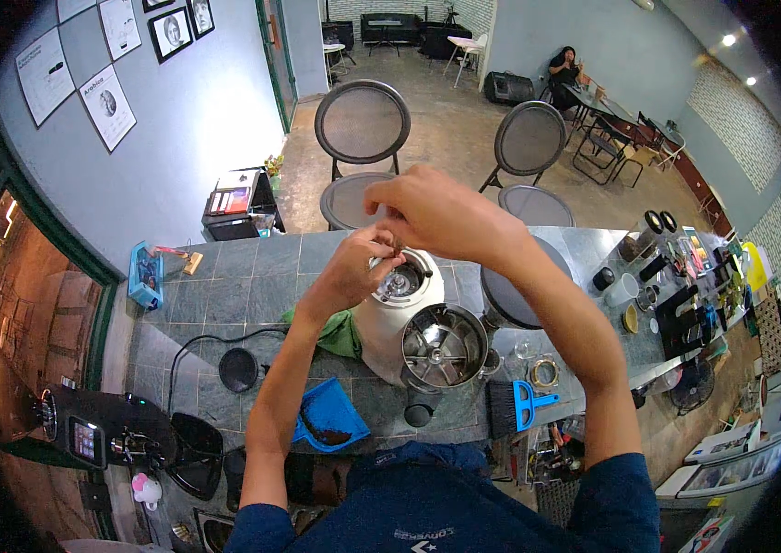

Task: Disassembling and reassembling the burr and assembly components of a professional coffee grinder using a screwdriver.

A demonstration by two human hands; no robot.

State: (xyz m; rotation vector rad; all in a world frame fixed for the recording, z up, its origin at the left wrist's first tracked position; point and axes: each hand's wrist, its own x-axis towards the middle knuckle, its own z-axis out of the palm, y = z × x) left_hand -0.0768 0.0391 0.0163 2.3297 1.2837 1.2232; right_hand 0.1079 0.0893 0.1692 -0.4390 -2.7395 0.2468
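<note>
A white coffee grinder (379,336) stands on the tiled counter with its top uncovered, showing the round metal burr chamber (401,279). Over the chamber's far-left rim my left hand (350,272) is closed, fingers pinched on a small pale thing too small to name. My right hand (441,214) reaches in above it, closed, its fingertips meeting the left hand's; what they hold is hidden. Attached at the grinder's near right is a round doser (444,343) with metal vanes inside. A green cloth (341,334) lies against the grinder's left side.
Near me lie a blue dustpan (342,411) with dark grounds and a black-bristled brush (504,409). A small black bowl (238,369) and a cable (189,346) are left; cups and jars (622,288) crowd the right. Round-backed chairs (363,124) stand beyond; a person (563,74) sits far off.
</note>
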